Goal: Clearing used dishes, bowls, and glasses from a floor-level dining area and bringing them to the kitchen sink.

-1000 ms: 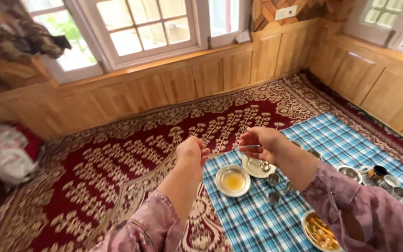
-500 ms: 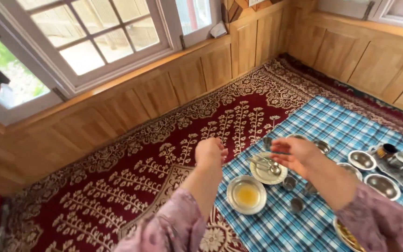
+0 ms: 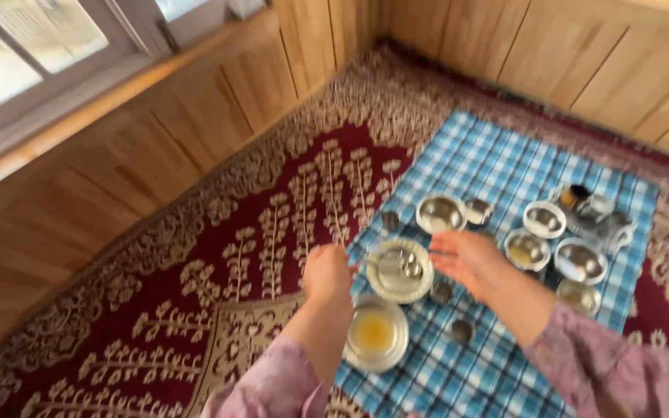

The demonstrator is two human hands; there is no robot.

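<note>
A small steel plate (image 3: pixel 399 272) is seen on a blue checked cloth (image 3: pixel 497 162), which is spread over a red patterned carpet (image 3: pixel 257 224) on the floor. A few metal spoons (image 3: pixel 406 265) are laid on the plate, their bowls toward its right side. The left hand (image 3: pixel 327 272) is held just beside the plate's left rim, curled into a loose fist; whether anything is pinched in it cannot be told. The right hand (image 3: pixel 468 259) is held open, fingers spread, just to the right of the plate and apart from it, with nothing in it.

Nearer the person, a steel bowl of yellow liquid (image 3: pixel 375 333) is set on the cloth, close below the plate. Small metal cups (image 3: pixel 462 330) are dotted between the two. Farther off, several empty steel bowls (image 3: pixel 440 213) and a tray of cups (image 3: pixel 594 209) are arranged toward the far end of the cloth.

The spoons are judged to be light, stiff and smooth, so they would slide and clink on the polished plate if nudged. They would best be taken by the handles, pinched between thumb and fingers. The plate itself looks thin and light, with a shallow raised rim by which it could be gripped, though loose spoons would shift if it were tilted.
</note>
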